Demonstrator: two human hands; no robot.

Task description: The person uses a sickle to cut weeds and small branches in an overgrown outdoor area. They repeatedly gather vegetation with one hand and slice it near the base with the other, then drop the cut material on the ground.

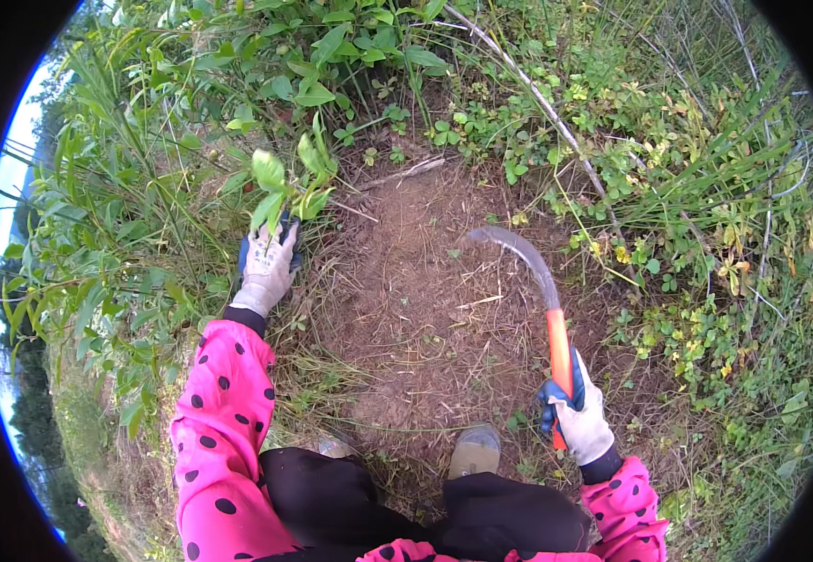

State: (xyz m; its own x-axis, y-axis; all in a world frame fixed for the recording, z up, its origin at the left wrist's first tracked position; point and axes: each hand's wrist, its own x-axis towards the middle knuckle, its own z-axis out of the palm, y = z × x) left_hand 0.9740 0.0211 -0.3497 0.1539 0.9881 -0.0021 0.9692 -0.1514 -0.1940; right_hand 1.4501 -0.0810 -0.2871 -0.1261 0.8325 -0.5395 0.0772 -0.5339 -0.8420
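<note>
My right hand (pixel 578 414), in a white and blue work glove, is closed around the orange handle of a sickle (pixel 532 263). Its curved metal blade points up and bends to the left over bare brown soil. My left hand (pixel 269 263), gloved the same way, is at the edge of the tall weeds on the left. A leafy green sprig (pixel 294 183) rises just beyond its fingers; the fingertips are partly hidden by leaves, and whether they grip its stem cannot be told.
Dense leafy plants (pixel 132 190) stand on the left. A long dry stalk (pixel 540 98) slants across low greenery at the upper right. A short dry stick (pixel 406 173) lies at the top of the soil patch. My shoe (pixel 475 449) rests at its lower edge.
</note>
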